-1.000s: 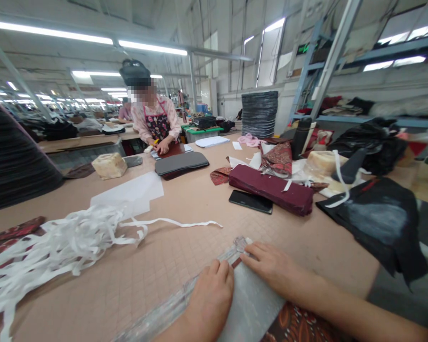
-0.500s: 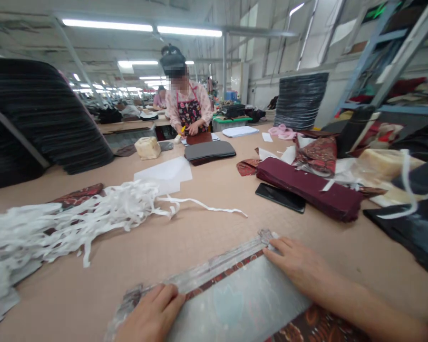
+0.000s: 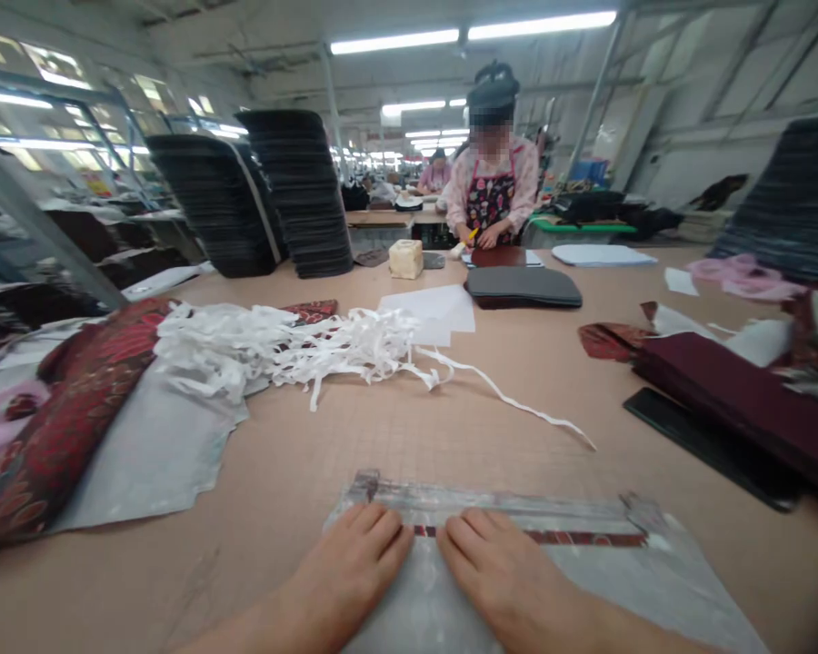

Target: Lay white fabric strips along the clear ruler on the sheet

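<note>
A fabric piece lies at the front of the table with its pale grey backing up. A narrow dark red patterned strip runs along its far folded edge, which has gathered corners. My left hand is closed at the left part of this edge, fingers bent and pressed together on the fabric. Close beside it, my right hand is closed the same way near the middle of the edge. Both thumbs are mostly hidden.
White strips lie tangled left of centre, one trailing right. A phone sits by a maroon fabric stack. Patterned fabric lies left. Across the table, a co-worker handles a brown piece behind grey panels. Dark stacks stand behind.
My view has turned left. My right hand has come from the fabric's right corner to beside my left hand, which has moved inward from the left corner along the edge.
</note>
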Action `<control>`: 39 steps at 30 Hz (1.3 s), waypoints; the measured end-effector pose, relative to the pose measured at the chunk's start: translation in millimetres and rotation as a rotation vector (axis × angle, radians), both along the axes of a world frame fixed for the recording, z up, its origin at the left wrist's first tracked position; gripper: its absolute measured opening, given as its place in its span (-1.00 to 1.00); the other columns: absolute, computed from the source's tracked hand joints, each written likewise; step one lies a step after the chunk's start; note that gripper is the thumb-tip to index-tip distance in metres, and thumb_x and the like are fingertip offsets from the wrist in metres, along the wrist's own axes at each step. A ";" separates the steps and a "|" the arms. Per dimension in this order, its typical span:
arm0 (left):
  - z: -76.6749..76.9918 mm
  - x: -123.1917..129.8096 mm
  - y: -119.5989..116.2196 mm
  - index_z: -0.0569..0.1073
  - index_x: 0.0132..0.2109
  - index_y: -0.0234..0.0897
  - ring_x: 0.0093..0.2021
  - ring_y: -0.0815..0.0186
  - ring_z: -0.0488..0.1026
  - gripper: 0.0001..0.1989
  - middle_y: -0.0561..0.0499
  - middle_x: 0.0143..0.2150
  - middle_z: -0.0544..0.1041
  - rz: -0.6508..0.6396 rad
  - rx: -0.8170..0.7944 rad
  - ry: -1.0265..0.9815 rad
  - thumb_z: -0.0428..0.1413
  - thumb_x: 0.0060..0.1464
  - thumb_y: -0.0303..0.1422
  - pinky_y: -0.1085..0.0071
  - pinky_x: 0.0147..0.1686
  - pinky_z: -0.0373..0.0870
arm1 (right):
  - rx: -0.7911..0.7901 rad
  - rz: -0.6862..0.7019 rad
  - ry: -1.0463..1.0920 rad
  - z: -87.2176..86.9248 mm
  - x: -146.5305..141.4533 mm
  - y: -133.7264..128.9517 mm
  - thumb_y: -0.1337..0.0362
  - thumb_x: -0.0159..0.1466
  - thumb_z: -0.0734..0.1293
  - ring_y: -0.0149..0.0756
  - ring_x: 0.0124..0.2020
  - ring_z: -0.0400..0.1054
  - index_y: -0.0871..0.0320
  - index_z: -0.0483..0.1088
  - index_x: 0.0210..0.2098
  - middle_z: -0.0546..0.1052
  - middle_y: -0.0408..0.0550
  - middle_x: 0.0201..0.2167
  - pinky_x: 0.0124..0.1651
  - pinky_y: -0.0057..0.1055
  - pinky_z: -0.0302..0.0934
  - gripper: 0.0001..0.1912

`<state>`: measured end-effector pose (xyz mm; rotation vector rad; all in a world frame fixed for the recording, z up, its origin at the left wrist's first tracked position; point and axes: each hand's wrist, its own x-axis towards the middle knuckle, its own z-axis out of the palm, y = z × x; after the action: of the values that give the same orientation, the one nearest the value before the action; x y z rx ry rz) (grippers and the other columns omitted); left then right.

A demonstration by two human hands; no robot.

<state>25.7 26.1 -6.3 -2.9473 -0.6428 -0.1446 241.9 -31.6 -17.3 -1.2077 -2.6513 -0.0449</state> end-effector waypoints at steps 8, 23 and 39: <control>8.2 -32.7 -4.8 0.37 -0.08 -0.28 -0.26 0.24 0.34 -0.80 -0.03 -0.22 0.45 0.161 -0.074 -0.091 -0.07 0.18 -0.49 0.33 -0.24 0.30 | -0.132 0.000 0.072 8.5 -9.6 21.3 0.56 0.15 0.22 -0.26 -0.32 0.20 0.15 0.32 -0.28 0.38 -0.09 -0.31 -0.24 -0.35 0.07 -0.78; -0.1 -55.9 -4.4 0.41 -0.21 -0.27 -0.21 0.26 0.31 -0.89 -0.01 -0.26 0.42 0.528 -0.303 -0.491 0.06 0.09 -0.38 0.32 -0.18 0.20 | -0.315 -0.067 0.086 17.1 -58.9 64.3 0.53 0.09 0.23 -0.26 -0.36 0.31 0.18 0.35 -0.41 0.44 -0.07 -0.41 -0.31 -0.39 0.14 -0.84; -10.9 -45.9 -1.0 0.44 -0.26 -0.23 -0.23 0.29 0.37 -0.86 0.07 -0.30 0.49 0.703 -0.562 -0.751 0.11 -0.03 -0.48 0.37 -0.18 0.24 | -0.524 0.169 0.515 13.0 -70.4 86.6 0.57 0.17 0.11 -0.37 -0.33 0.26 0.14 0.26 -0.31 0.38 -0.15 -0.38 -0.26 -0.46 0.14 -0.76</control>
<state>-20.2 25.2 -17.3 -2.8285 -2.0425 -1.1795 171.5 54.9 -4.3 -0.9387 -2.3397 0.9079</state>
